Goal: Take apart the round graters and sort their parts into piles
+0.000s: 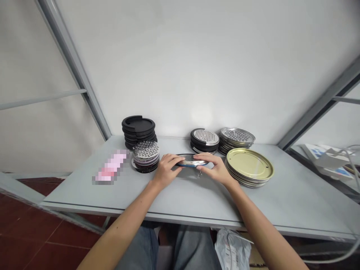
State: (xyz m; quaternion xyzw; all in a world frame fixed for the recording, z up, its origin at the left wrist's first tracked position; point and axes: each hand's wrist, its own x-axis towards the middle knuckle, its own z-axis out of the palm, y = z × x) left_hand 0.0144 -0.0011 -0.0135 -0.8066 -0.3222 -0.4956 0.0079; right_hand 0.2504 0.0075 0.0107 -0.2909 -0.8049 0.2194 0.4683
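My left hand (167, 168) and my right hand (215, 169) grip opposite sides of a round metal disc with a dark and blue rim (189, 162). Thumbs press from the near side, fingers lie over the top; the disc is seen almost edge-on above the table. Just below it, near my right thumb, is a small shiny wire-like piece (200, 174), too small to name. Left of my left hand stands a stack of perforated metal discs (146, 150). Close to my right wrist is a stack of gold-coloured round lids (249, 164).
On the grey table (180, 198), black rings (138, 129) are piled at the back left. A black-rimmed perforated stack (204, 138) and silver perforated discs (237, 138) stand at the back right. A pixelated pink item (112, 165) lies left. Behind is a white wall (180, 67).
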